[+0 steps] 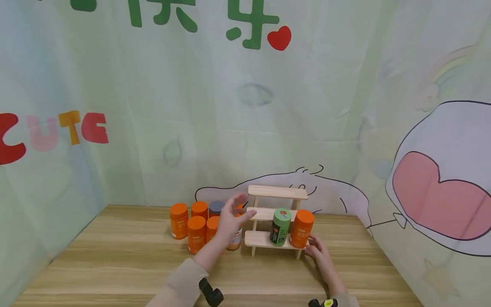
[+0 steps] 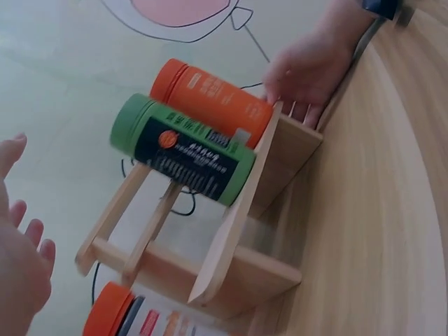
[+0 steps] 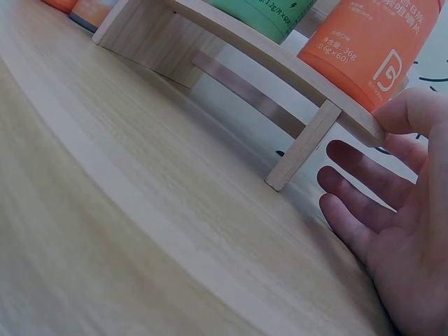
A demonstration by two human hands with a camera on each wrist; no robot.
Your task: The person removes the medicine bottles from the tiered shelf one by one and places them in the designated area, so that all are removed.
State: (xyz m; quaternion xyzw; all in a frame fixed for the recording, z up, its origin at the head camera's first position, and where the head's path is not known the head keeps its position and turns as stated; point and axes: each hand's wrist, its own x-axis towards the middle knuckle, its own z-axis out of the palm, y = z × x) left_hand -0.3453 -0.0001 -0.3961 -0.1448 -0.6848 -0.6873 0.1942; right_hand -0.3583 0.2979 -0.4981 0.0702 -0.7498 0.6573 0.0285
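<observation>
A three-tier wooden display stand [image 1: 258, 239] stands on the table. Its lowest tier carries a green bottle [image 1: 281, 226] with a dark label and, on the right, an orange bottle [image 1: 301, 229]. My right hand [image 1: 320, 256] pinches the right end of that lowest tier, thumb at the board's end beside the orange bottle and the other fingers [image 3: 364, 164] lower down. My left hand [image 1: 229, 221] is raised at the stand's left side, fingers spread and holding nothing. In the left wrist view it appears apart from the stand.
Left of the stand is a group of several bottles, mostly orange [image 1: 196, 235], one with a dark blue lid [image 1: 217, 206]. An orange-lidded bottle with a pale label [image 1: 234, 241] is close to the stand's left end. A printed curtain [image 1: 215, 128] hangs behind the table [image 1: 115, 256].
</observation>
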